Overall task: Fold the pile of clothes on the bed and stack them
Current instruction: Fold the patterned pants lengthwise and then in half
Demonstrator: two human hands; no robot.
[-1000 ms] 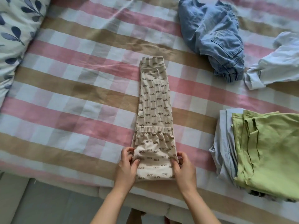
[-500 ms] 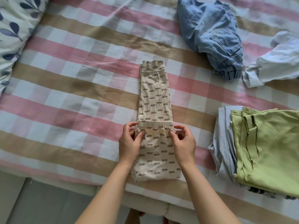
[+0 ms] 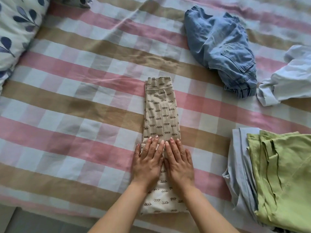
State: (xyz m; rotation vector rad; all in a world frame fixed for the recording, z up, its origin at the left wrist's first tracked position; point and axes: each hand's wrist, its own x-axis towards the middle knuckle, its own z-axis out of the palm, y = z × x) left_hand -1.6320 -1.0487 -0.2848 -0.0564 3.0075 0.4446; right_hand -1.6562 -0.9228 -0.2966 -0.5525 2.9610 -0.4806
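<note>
Scene: a person stands at a bed (image 3: 67, 115) with a pink, tan and white checked cover, folding clothes.
Landmark: a stack (image 3: 277, 174) of 2 visible folded pieces, green on pale blue.
Trousers: beige patterned trousers (image 3: 161, 115) lie in a narrow strip to the left of the stack, apart from it, with the near end doubled over.
Left hand: the left hand (image 3: 148, 163) lies flat, fingers straight and together, pressing the doubled part and gripping nothing.
Right hand: the right hand (image 3: 179, 163) lies just beside it, nearer the stack, equally flat and pressing, with nothing held.
Unfolded: a denim piece (image 3: 220, 51) and a pale blue shirt (image 3: 289, 81) lie crumpled beyond the stack.
Pillow: a leaf-print pillow (image 3: 15, 31) sits far left of the stack.
Risk 1: the knit looks springy, so the fold may pop open once both palms lift.
Risk 2: pressing may push the top layer askew, leaving uneven edges.
Risk 3: the doubled end sits close to the bed's edge and could slide off.
Risk 4: the stack's top is rumpled, so a narrow bundle set there may tilt or unroll.
</note>
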